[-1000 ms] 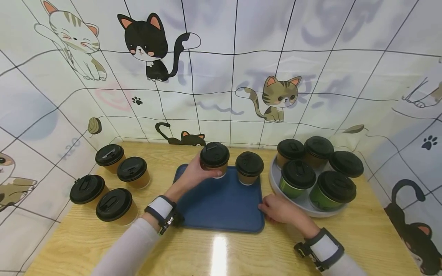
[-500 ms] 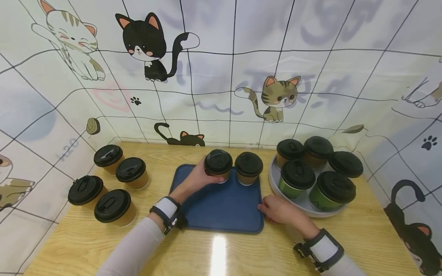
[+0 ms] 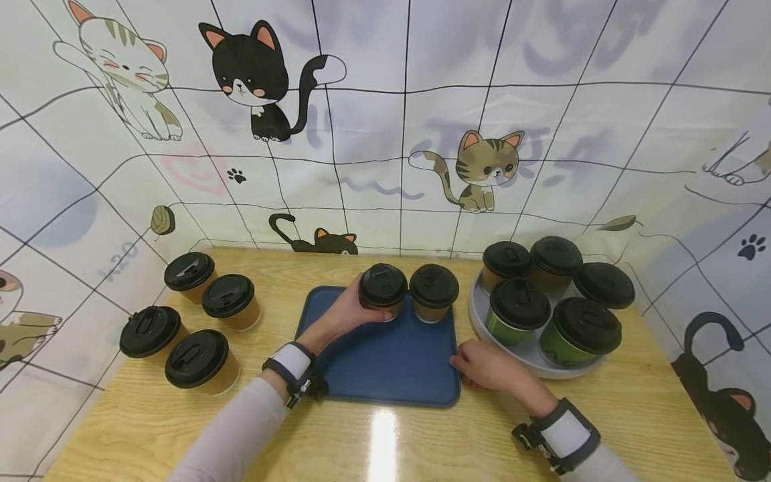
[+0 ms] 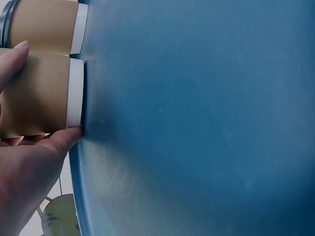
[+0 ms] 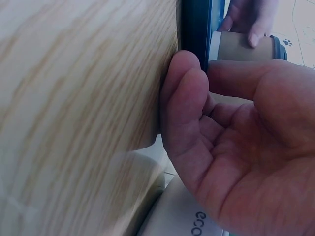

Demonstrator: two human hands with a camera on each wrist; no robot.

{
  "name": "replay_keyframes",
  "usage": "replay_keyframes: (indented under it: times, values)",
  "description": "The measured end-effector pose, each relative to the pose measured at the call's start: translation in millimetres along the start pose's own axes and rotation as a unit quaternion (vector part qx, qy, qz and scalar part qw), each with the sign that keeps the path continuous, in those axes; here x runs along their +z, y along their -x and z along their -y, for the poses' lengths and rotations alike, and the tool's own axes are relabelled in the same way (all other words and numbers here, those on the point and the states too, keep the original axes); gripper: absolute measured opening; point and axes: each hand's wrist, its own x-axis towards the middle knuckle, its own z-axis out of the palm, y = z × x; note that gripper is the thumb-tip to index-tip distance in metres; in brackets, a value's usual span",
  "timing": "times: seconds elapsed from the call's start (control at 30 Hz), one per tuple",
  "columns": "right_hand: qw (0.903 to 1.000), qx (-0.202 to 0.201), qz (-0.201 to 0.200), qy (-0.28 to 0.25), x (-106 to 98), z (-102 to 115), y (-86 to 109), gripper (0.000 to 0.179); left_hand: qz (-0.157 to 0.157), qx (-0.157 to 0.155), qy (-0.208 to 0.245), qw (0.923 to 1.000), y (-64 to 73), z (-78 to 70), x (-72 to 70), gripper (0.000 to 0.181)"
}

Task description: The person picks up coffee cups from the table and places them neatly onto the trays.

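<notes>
In the head view my left hand (image 3: 346,313) holds a brown paper cup with a black lid (image 3: 383,284) at the back of the blue tray (image 3: 385,368). Thumb and fingers go round its sides; in the left wrist view the cup's white base (image 4: 75,93) sits against the tray. A second lidded brown cup (image 3: 434,288) stands upright just right of it, on the tray's back right corner. My right hand (image 3: 490,365) pinches the tray's right edge; in the right wrist view the fingertips (image 5: 189,93) curl at the tray's side (image 5: 194,29), thumb opposite.
At the left of the wooden table (image 3: 337,442) stand several lidded brown cups (image 3: 231,301). A round grey tray (image 3: 478,314) at the right carries several black-lidded cups, some of them green (image 3: 512,328). A cat-print sheet (image 3: 373,134) hangs behind the table.
My left hand has brought the cup lower and to the right, down close beside the second cup. My right hand has stayed at the tray's edge.
</notes>
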Motion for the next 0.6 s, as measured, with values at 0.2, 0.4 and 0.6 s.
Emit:
replay_keyframes:
  times: [0.2,0.4,0.6]
  values:
    - [1.0,0.005,-0.003,0.005,0.5,-0.2,-0.6,0.037,-0.004,0.001,-0.032,0.9995,-0.3,0.2,-0.8,0.096]
    - [0.9999,0.008,-0.005,0.004,2.1,-0.8,-2.1,0.037,-0.007,0.0,-0.047,0.9989,0.4,-1.3,-1.3,0.097]
    - [0.9999,0.007,-0.007,0.005,3.5,-1.2,-3.2,0.037,-0.007,0.015,-0.041,0.999,-1.7,-0.3,0.3,0.095]
